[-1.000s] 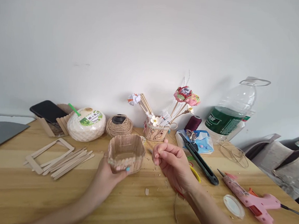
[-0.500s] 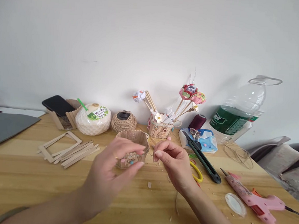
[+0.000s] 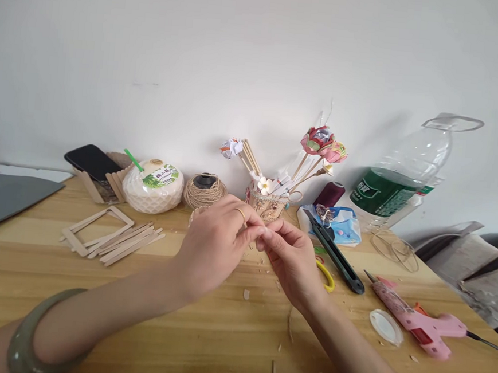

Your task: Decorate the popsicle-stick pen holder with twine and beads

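My left hand (image 3: 221,239) and my right hand (image 3: 290,256) meet above the middle of the table, fingertips touching. Both are closed in a pinch; whatever lies between the fingertips is too small or hidden to make out. Behind my left hand a small wooden-stick basket (image 3: 195,213) is almost wholly covered. Farther back stands a decorated stick holder (image 3: 268,206) with paper flowers (image 3: 321,141) and thin sticks in it. A thin strand (image 3: 290,325) lies on the table below my right hand.
At right lie a pink glue gun (image 3: 419,323), a white lid (image 3: 386,326), a dark utility knife (image 3: 334,253) and yellow-handled scissors (image 3: 326,276). Craft sticks (image 3: 130,243), a coconut (image 3: 153,187) and a twine roll (image 3: 205,193) are at left. A large bottle (image 3: 398,181) leans behind.
My left hand has moved right and closed, its fingertips now meeting those of my right hand. It now covers most of the small basket. The view has shifted slightly.
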Demonstrator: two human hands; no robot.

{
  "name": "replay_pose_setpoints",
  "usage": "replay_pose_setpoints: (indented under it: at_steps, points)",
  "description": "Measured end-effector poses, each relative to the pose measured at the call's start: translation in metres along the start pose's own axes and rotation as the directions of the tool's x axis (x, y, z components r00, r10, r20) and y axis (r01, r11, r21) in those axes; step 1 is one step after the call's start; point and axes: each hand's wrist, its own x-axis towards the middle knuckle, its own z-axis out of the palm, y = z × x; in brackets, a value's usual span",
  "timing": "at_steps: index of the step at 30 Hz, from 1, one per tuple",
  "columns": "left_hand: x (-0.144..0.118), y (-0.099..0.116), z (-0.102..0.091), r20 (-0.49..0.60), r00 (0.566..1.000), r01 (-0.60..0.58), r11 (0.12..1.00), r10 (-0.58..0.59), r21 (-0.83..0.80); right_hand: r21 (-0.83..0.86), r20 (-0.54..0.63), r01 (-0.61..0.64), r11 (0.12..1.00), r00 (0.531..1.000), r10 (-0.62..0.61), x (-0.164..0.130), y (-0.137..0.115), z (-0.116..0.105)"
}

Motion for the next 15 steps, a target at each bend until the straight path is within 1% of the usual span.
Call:
replay_pose_setpoints:
  at_steps: [2, 3, 4, 5, 7, 9, 10, 12, 15]
  points:
    - [0.001, -0.002, 0.001, -0.013, 0.997, -0.078, 0.993, 0.080, 0.089, 0.040, 0.011, -0.018, 0.999, 1.000, 0.017, 0.000, -0.001, 0.001]
    - [0.001, -0.003, 0.001, -0.011, 0.996, -0.092, 0.991, 0.093, 0.101, 0.065, 0.019, -0.025, 0.998, 1.000, 0.024, 0.000, -0.003, 0.001]
    - [0.001, -0.005, 0.001, 0.003, 0.997, -0.083, 0.993, 0.083, 0.082, 0.092, 0.026, -0.033, 0.995, 0.999, 0.030, -0.001, -0.004, 0.002]
    - [0.000, -0.006, 0.000, 0.030, 0.998, -0.055, 0.998, 0.054, 0.032, 0.119, 0.034, -0.039, 0.992, 0.999, 0.035, -0.001, -0.006, 0.002]
    - [-0.002, -0.008, -0.003, 0.122, 0.992, 0.026, 0.994, -0.013, -0.104, 0.172, 0.060, -0.056, 0.984, 0.997, 0.046, -0.001, -0.009, 0.002]
    - [-0.005, -0.008, -0.004, 0.201, 0.979, 0.069, 0.974, -0.025, -0.215, 0.253, 0.118, -0.080, 0.964, 0.992, 0.052, -0.002, -0.011, 0.003]
    - [-0.007, -0.008, -0.004, 0.220, 0.975, 0.076, 0.962, -0.017, -0.262, 0.294, 0.154, -0.095, 0.951, 0.987, 0.051, -0.003, -0.012, 0.003]
    - [-0.011, -0.007, -0.003, 0.227, 0.974, 0.110, 0.930, -0.029, -0.351, 0.353, 0.214, -0.120, 0.928, 0.976, 0.045, -0.004, -0.013, 0.003]
    - [-0.014, -0.004, 0.000, 0.213, 0.974, 0.170, 0.871, -0.077, -0.461, 0.354, 0.260, -0.135, 0.925, 0.965, 0.042, -0.005, -0.012, 0.003]
